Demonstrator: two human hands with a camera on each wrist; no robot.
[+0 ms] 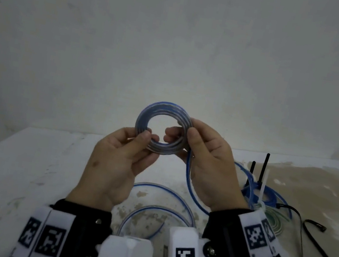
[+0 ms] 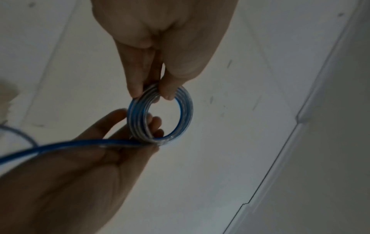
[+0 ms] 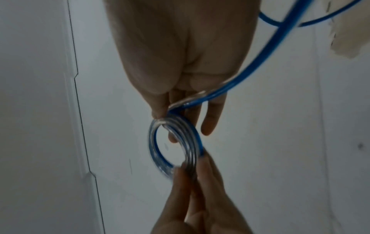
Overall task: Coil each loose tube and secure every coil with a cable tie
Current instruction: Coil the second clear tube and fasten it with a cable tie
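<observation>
I hold a small coil of clear tube with a blue stripe (image 1: 167,108) up over the table, several turns wide. My left hand (image 1: 147,139) pinches its lower left rim between thumb and fingers, as the left wrist view (image 2: 153,93) shows close up. My right hand (image 1: 180,132) pinches the right rim, with the thumb in front and the fingers through the ring. The coil (image 3: 192,142) hangs below the right hand (image 3: 180,121) in the right wrist view. The tube's loose tail (image 1: 188,176) runs down past my right palm to slack loops (image 1: 150,209) on the table.
On the right lie a tied blue coil (image 1: 269,197) with black tie tails (image 1: 265,167) sticking up, a white tie (image 1: 263,185) and a green coil (image 1: 275,222). Two loose black cable ties (image 1: 323,250) lie beyond them. The white table (image 1: 13,158) ends at a wall behind.
</observation>
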